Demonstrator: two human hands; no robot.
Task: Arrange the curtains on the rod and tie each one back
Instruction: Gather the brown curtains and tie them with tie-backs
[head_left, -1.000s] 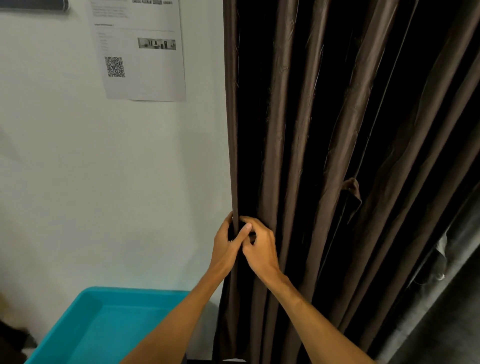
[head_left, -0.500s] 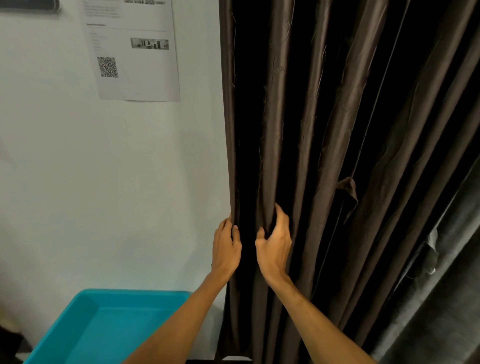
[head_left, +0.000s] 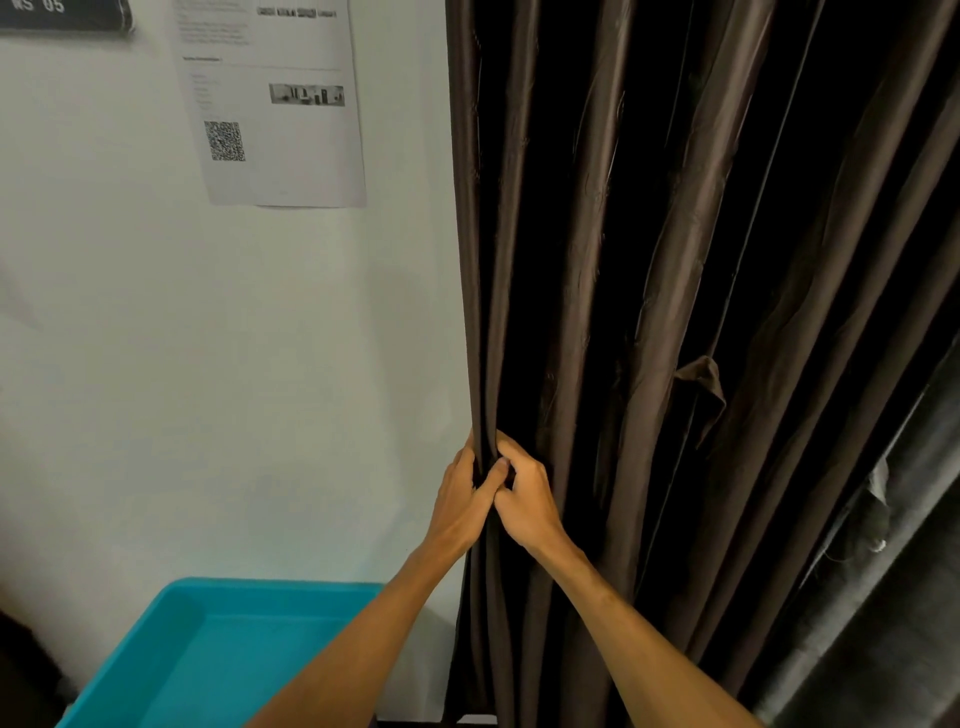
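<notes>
Head view, left hand (head_left: 460, 501) and right hand (head_left: 527, 501) pinching curtain (head_left: 639, 291) edge

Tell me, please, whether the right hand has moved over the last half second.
Yes. The right hand has shifted left, toward the curtain's wall-side edge; it now pinches the folds right beside the left hand.
</notes>
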